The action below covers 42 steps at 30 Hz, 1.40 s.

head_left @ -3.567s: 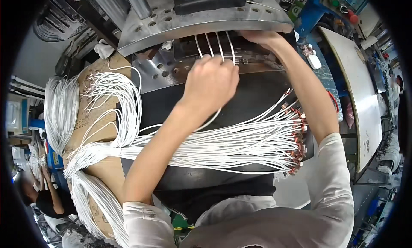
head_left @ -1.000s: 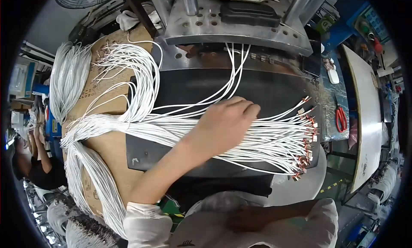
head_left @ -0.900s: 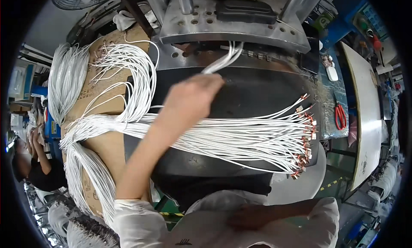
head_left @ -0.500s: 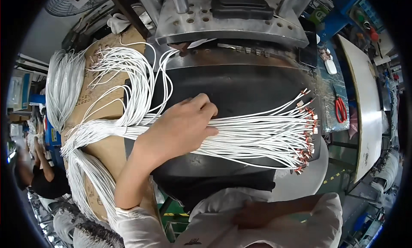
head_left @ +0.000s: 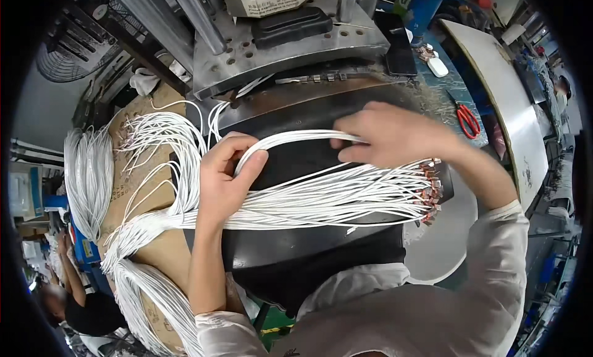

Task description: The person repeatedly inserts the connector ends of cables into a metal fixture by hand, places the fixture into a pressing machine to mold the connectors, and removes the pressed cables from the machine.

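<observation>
A small bunch of white cables (head_left: 302, 136) arches between my two hands above the black work surface. My left hand (head_left: 228, 172) is closed round its left part, with the thumb pressed against the cables. At the other end, my right hand (head_left: 389, 134) has its fingers closed on the bunch; the fingers hide the cable tips. Beneath both hands lies a large spread of white cables (head_left: 321, 199), running left to right. Reddish and metallic terminals (head_left: 430, 196) cap its right ends.
A metal press (head_left: 290, 54) stands at the back. More white cable bundles (head_left: 89, 178) lie on cardboard (head_left: 157, 249) at left. Red-handled scissors (head_left: 468, 121) and a dark phone (head_left: 400, 45) are at right. A grey round stool (head_left: 438, 246) is near right; another person (head_left: 92, 307) sits far left.
My right hand has come up from near my lap to grip the cables' right part. My left hand has lifted a small bunch off the spread. The view has shifted.
</observation>
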Tool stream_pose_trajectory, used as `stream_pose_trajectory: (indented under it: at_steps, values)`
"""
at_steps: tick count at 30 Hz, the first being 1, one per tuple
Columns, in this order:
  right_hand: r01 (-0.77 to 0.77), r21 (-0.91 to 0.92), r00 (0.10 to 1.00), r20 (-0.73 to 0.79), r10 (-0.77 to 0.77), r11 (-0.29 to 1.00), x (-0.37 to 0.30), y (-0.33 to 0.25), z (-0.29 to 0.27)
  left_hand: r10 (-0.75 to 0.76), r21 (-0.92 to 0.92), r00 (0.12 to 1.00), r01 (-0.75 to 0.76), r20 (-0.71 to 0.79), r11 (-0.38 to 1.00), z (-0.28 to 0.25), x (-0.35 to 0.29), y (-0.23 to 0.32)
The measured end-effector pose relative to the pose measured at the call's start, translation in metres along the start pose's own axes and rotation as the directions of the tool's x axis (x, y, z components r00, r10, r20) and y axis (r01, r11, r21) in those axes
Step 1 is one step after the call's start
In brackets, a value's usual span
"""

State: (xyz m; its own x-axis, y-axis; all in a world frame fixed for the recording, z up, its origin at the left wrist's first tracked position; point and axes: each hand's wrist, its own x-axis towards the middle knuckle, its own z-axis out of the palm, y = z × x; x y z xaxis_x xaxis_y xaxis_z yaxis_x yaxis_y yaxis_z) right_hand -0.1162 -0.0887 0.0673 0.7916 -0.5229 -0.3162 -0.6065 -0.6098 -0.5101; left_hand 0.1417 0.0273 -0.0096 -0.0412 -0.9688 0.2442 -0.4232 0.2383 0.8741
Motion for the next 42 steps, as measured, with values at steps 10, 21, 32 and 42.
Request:
stream_pose_trajectory:
  at_steps: [10, 21, 32, 42]
  values:
    - [0.048, 0.221, 0.982, 0.17, -0.087, 0.974, 0.017, 0.041, -0.001, -0.233, -0.347, 0.945, 0.144, -0.229, 0.927, 0.005, -0.004, -0.01]
    - [0.126, 0.52, 0.989, -0.131, -0.066, 0.845, -0.067, 0.145, -0.053, -0.053, -0.454, 0.669, 0.558, 0.741, 0.695, 0.103, 0.075, 0.061]
    - [0.13, -0.137, 0.888, -0.423, -0.177, 0.982, 0.048, 0.103, 0.021, -0.338, -0.522, 0.802, 0.584, 0.494, 0.622, 0.076, 0.048, 0.019]
    - [-0.136, -0.119, 0.95, -0.297, 0.095, 0.984, 0.036, 0.056, 0.039, -0.469, -0.599, 0.795, 0.602, 0.386, 0.527, 0.069, 0.035, 0.02]
